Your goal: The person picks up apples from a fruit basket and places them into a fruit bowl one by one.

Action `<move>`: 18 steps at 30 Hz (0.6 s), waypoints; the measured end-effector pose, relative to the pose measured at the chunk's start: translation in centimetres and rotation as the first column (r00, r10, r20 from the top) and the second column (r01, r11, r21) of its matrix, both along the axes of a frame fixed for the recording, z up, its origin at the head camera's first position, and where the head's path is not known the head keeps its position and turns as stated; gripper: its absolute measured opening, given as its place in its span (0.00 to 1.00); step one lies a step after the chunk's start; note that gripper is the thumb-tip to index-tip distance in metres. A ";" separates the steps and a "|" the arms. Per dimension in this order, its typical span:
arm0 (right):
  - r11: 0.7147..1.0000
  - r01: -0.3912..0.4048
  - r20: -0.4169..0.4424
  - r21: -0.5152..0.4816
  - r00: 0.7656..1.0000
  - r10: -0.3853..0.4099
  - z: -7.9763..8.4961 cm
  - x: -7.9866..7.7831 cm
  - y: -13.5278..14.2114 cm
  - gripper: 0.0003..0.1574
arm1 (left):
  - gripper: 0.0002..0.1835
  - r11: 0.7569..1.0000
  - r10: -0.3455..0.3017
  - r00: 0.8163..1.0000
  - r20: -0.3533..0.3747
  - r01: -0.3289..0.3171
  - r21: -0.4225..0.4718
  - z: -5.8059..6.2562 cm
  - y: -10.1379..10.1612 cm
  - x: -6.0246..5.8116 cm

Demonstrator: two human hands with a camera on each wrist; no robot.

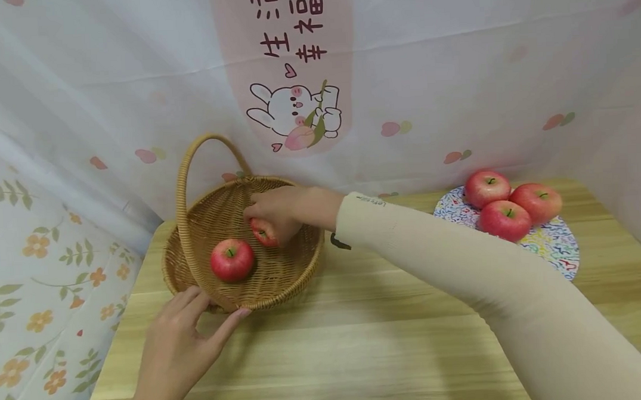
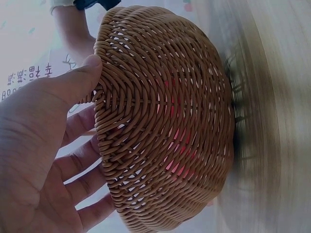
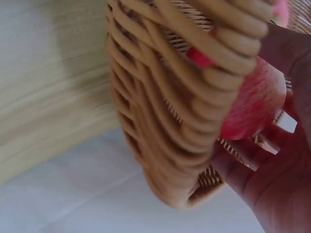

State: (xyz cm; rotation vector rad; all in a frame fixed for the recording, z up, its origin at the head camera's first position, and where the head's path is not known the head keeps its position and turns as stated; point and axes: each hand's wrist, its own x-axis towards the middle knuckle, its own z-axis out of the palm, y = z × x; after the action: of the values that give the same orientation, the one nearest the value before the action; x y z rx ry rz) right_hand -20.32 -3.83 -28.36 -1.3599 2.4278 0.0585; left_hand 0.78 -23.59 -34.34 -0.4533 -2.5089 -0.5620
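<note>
A wicker basket [image 1: 303, 284] with a tall arched handle [image 1: 182, 200] stands at the left of the table. My left hand [image 1: 178, 337] grips its near rim by the foot of the handle; in the left wrist view the thumb [image 2: 80, 80] lies over the woven rim. Inside the basket, my right hand [image 1: 280, 210] holds a red apple [image 1: 263, 232], its fingers curled round the fruit. The right wrist view shows that apple [image 3: 257, 99] against the palm side, partly covered by the wicker wall. Another red apple [image 1: 232, 260] sits in the basket, left of the held one.
On the right, a round plate with a colourful pattern [image 1: 556, 246] bears three red apples [image 1: 506, 220]. The wooden table [image 1: 327, 349] runs up to a printed cloth backdrop [image 1: 427, 70]. A flowered cloth [image 1: 45, 283] hangs along the left side.
</note>
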 end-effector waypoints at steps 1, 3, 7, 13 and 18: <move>1.000 0.005 0.004 -0.008 1.000 -0.005 0.0 0.0 0.2 0.42 | 0.19 1.000 0.000 1.000 0.001 0.000 0.002 0.0 0.0 0.0; 1.000 0.014 0.009 -0.028 1.000 -0.014 -0.2 0.1 0.7 0.49 | 0.19 1.000 0.002 1.000 0.006 -0.002 0.006 -0.1 0.1 0.1; 0.994 0.036 0.028 -0.105 0.999 -0.033 -0.2 0.4 1.6 0.52 | 0.19 1.000 0.005 1.000 0.006 -0.005 0.002 -0.1 0.1 0.1; 0.929 0.078 0.060 -0.361 0.996 -0.061 0.6 0.7 3.1 0.51 | 0.20 1.000 0.004 1.000 -0.002 -0.004 0.001 -0.2 0.1 0.1; 0.856 0.099 0.049 -0.508 0.995 -0.086 0.9 1.6 4.2 0.48 | 0.21 1.000 0.001 1.000 0.000 -0.001 -0.003 -0.1 0.1 0.1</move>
State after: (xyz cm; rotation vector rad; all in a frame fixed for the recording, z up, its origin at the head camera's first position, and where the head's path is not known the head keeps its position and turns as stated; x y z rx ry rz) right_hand -18.74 0.33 -27.43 -1.4237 2.5887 -0.6712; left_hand 0.85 -23.49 -34.48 -0.4533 -2.5102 -0.5584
